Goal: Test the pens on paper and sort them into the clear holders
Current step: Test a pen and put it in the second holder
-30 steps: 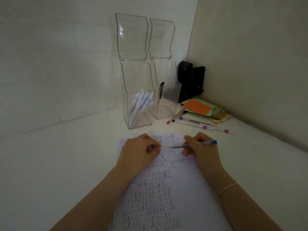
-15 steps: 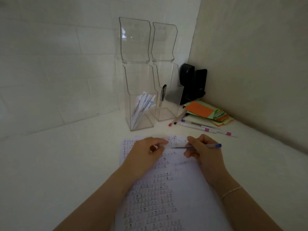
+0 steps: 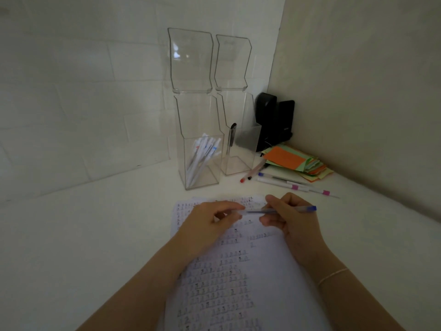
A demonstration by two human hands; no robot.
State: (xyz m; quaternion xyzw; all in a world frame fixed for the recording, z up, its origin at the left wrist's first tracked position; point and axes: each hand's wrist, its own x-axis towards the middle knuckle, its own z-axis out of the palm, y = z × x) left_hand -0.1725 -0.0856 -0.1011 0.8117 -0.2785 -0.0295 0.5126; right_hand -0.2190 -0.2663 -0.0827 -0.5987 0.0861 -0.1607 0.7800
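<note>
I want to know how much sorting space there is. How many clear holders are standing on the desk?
2. The left clear holder, with several white pens, stands beside the right clear holder, which holds one dark pen. Both are against the back wall.

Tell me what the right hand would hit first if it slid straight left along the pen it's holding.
Probably the left hand: the right hand holds the pen pointing left, and the left fingertips already pinch its clear end. Depth looks matched.
</note>
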